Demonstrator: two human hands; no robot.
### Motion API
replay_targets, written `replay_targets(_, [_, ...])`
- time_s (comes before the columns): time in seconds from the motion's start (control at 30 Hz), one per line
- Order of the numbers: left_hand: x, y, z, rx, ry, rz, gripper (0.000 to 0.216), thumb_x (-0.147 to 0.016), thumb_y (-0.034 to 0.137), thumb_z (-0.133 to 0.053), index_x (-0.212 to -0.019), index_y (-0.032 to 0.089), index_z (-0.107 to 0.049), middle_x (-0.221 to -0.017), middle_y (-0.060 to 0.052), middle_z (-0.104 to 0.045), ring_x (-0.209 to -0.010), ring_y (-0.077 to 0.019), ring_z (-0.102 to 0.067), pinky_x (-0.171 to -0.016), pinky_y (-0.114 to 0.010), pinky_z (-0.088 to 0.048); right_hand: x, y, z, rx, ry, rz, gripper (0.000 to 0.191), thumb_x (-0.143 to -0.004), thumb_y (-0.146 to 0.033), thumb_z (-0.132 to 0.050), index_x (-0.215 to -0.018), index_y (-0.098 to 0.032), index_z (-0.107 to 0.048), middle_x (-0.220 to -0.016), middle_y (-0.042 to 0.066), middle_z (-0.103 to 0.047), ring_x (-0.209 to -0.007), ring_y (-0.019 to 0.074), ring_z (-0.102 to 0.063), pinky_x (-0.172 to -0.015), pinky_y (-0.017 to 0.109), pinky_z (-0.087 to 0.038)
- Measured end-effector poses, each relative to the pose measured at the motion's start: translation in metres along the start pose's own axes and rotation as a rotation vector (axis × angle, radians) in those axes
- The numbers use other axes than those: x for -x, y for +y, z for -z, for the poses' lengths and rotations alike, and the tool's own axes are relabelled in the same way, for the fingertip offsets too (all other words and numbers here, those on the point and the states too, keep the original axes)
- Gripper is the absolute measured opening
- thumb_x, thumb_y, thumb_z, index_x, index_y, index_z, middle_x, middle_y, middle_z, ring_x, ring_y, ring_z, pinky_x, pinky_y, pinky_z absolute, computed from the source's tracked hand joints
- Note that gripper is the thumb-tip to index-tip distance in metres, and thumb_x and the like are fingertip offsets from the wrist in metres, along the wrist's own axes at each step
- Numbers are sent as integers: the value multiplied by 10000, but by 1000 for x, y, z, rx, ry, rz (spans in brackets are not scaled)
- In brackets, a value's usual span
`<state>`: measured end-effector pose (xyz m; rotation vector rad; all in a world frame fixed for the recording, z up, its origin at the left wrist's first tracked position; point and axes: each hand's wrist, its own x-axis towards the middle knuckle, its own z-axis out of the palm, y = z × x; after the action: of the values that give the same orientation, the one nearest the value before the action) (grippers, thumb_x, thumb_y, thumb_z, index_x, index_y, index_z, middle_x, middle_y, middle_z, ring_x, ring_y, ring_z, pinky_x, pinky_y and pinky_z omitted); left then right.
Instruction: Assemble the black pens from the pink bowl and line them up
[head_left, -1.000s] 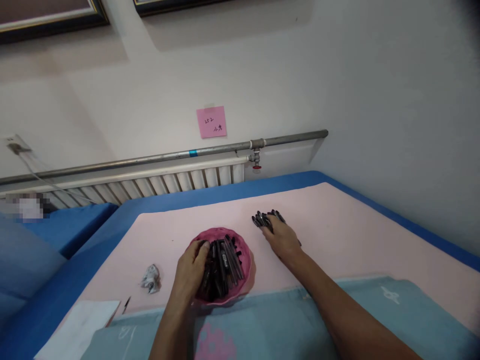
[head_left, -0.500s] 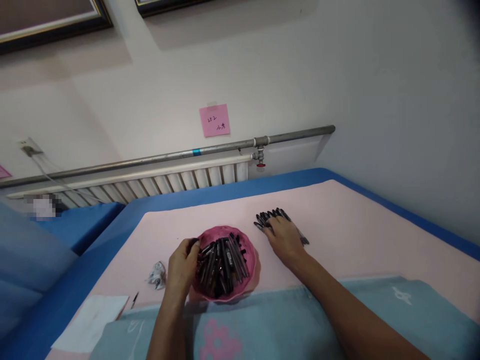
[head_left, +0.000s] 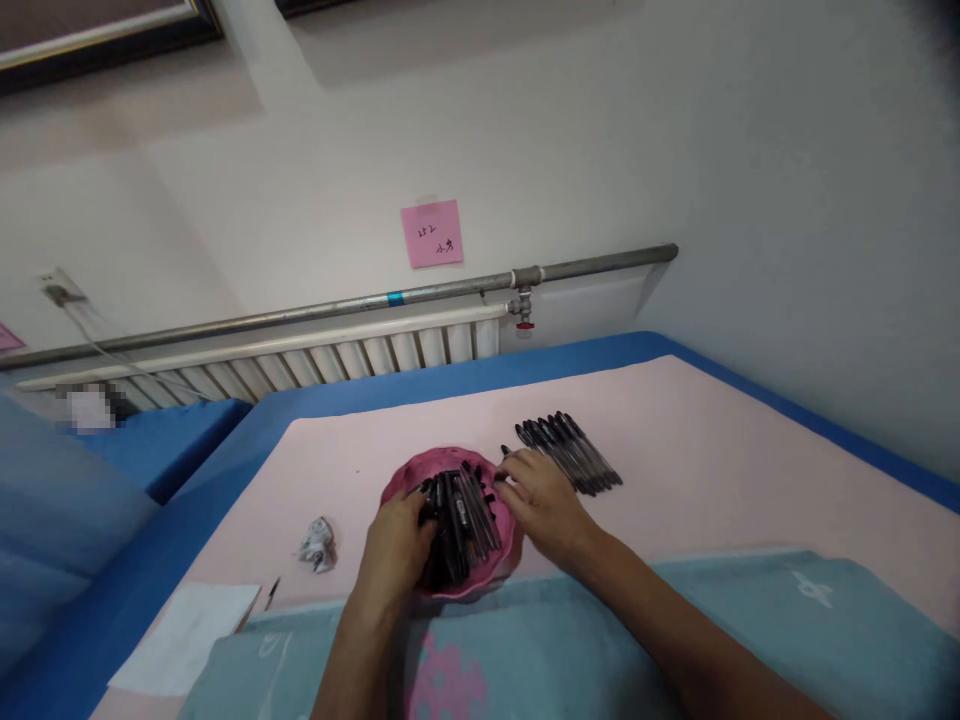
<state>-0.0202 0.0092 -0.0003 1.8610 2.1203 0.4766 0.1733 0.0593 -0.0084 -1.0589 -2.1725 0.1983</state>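
Right fingers (head_left: 517, 467) have shifted, half-curled, to the bowl (head_left: 421, 466); left fingers (head_left: 409, 510) curl over pens (head_left: 461, 515); holds unclear.

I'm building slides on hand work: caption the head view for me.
Left hand at pens in a pink bowl, right hand by the bowl, a row of pens alongside.

Left hand (head_left: 397, 540) and right hand (head_left: 546, 503) bare, wrists (head_left: 589, 548) bare and narrow, left forearm (head_left: 351, 645) and right forearm (head_left: 675, 625) uncovered as far as visible, both smooth, widening from wrist, nails too small to tell
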Motion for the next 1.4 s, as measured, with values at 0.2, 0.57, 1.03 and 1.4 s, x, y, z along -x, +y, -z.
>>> replay_targets(0.2, [3, 12, -7, -275, -56, -6, 290, -666, 185, -502, -906, 171, -664, -1004, -142, -614, -917, -273, -546, -788, -359, -394, 6, -18, -7, 212, -183, 21, 141, -766, -258, -520, -765, -167, -627, -1037, 94, -569, -1026, 267, -411, -838, 391, -287])
replay_targets(0.57, [5, 12, 4, -71, -52, 90, 161, -658, 181, -502, -712, 160, -651, -879, -107, -639, -750, -198, -567, -683, -295, -400, 6, -20, -19, 244, -266, -179, 223, -695, -238, -544, -873, -166, -658, -1311, 93, -421, -1143, 344, -320, -864, 458, -300])
replay_targets(1.03, [8, -2, 31, 1570, -11, 323, 300, -576, 125, -690, -858, 138, -589, -655, -15, -655, -581, -123, -621, -543, -216, -490, 8, -43, 10, -228, -110, -43, 140, -806, -177, -468, -861, -205, -593, -800, 24, -620, -781, 169, -533, -706, 301, -405])
replay_targets(1.4, [3, -5, 29, 1802, 171, 368, 110, -684, 90, -601, -737, 165, -540, -747, -21, -673, -731, -152, -654, -646, -289, -537, 13, -46, 7, -178, -288, 13, 151, -809, -163, -444, -825, -193, -591, -761, 20, -601, -723, 157, -533, -632, 272, -395])
